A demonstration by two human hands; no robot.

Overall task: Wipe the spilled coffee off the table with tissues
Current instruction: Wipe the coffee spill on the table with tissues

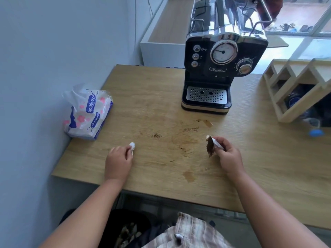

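Note:
Brown coffee smears and grounds [190, 130] streak the middle of the wooden table [143, 97], and a wet patch [189, 176] lies near the front edge. My right hand [227, 154] pinches a folded tissue [211, 145] whose face is dark with coffee, held just above the table. My left hand [119, 158] rests on the table at the left, closed on a small white tissue wad [132, 145]. A pack of tissues [87, 111] in a white, blue and pink wrapper lies at the table's left edge by the wall.
A black and chrome espresso machine [222, 59] stands at the back of the table. A wooden rack [297, 90] sits at the right with dark items inside. Below the front edge is a dark bin [125, 230] holding used tissues.

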